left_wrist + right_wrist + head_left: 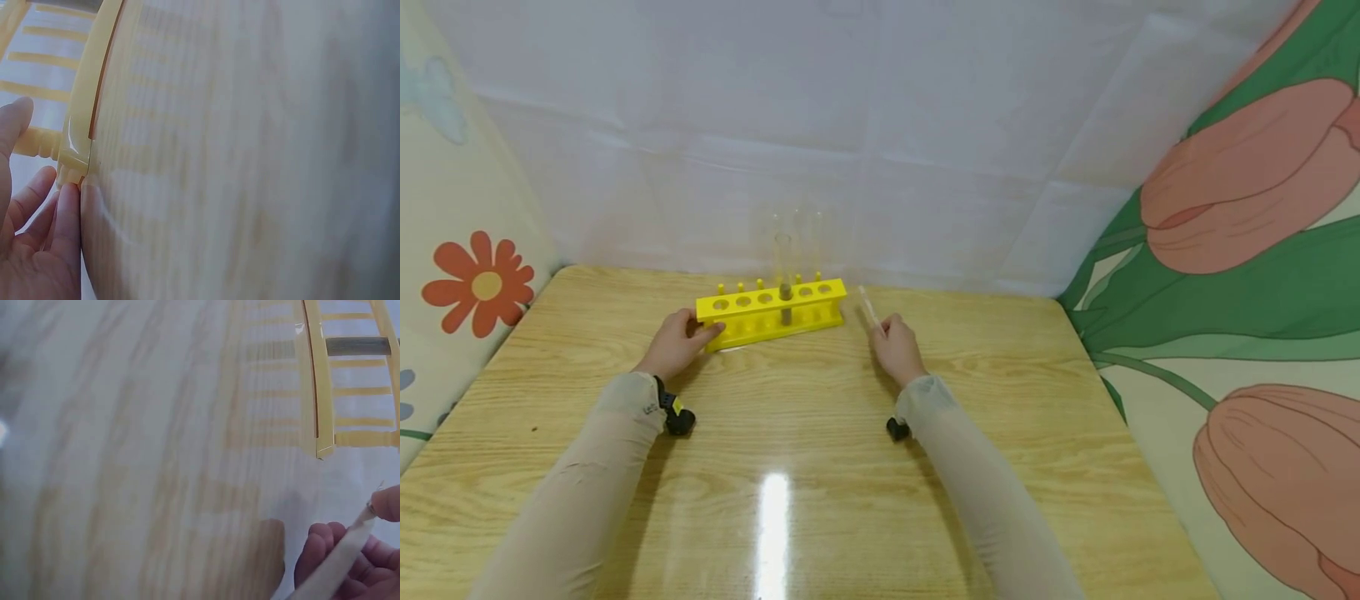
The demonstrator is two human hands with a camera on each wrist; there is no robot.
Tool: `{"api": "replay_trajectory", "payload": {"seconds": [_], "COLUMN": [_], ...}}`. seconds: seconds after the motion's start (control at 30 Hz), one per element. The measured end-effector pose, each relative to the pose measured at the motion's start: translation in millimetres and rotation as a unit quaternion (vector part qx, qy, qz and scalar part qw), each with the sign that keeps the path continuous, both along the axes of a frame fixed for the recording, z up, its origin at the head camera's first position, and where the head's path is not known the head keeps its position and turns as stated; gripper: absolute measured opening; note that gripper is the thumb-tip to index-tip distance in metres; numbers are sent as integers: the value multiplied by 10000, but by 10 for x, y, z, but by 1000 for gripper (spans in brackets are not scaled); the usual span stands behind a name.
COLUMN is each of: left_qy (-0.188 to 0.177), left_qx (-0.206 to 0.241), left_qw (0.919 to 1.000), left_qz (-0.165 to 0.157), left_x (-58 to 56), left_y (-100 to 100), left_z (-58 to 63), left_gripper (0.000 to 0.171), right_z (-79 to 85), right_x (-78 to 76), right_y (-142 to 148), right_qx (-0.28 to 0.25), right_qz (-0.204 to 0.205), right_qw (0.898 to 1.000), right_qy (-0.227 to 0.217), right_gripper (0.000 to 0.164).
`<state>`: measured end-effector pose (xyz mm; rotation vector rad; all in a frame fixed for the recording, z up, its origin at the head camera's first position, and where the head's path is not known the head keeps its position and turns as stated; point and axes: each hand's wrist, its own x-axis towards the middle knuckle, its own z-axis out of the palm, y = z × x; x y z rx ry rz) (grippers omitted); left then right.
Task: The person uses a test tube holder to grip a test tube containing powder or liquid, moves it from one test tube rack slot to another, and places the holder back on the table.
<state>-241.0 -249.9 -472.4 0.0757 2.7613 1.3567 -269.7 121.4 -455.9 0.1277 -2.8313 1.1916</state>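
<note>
A yellow test tube rack (pixel 771 302) stands near the back of the table, left of centre. My left hand (pixel 673 342) grips its left end; in the left wrist view the thumb (pixel 19 119) is at the end post and the fingers are by the base. One clear test tube (pixel 784 250) stands upright in the rack with dark grey matter low inside. To the right of the rack, my right hand (pixel 897 346) pinches a slim pale strip (pixel 340 559), tilted up toward the left. What the strip is, I cannot tell.
The wood-grain table (pixel 820 417) has a glossy top with a bright reflection near the front. Behind it hangs a white cloth (pixel 775 125). Flowered cloths (pixel 1247 333) close off the right and left sides. Pegs stick up along the rack's back.
</note>
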Motion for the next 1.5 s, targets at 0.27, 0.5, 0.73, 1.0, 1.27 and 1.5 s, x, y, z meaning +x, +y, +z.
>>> {"api": "replay_trajectory", "payload": {"seconds": [0.27,0.5,0.73,1.0,1.27,1.5], "left_qy": [-6,83,101,68,1,16], "left_qx": [1,23,-49,-5,13,21], "left_qw": [10000,10000,9998,9999,9999,10000], "left_qz": [14,-27,154,99,100,12], "left_x": [8,-1,14,-37,-9,-5], "left_y": [-30,-33,-80,-40,-21,-2], "left_z": [-12,-36,-41,-81,-39,-14], "left_gripper": [67,62,66,63,70,65], "right_z": [32,94,178,317,451,524], "right_x": [-10,-6,14,37,45,61], "right_y": [-25,-44,-84,-65,-120,-133], "right_qx": [-95,-174,-101,28,567,658], "right_qz": [92,171,336,333,394,477], "right_qw": [9996,9991,9992,9991,9970,9941], "right_qy": [244,336,193,261,336,717], "right_gripper": [18,16,17,16,23,20]}}
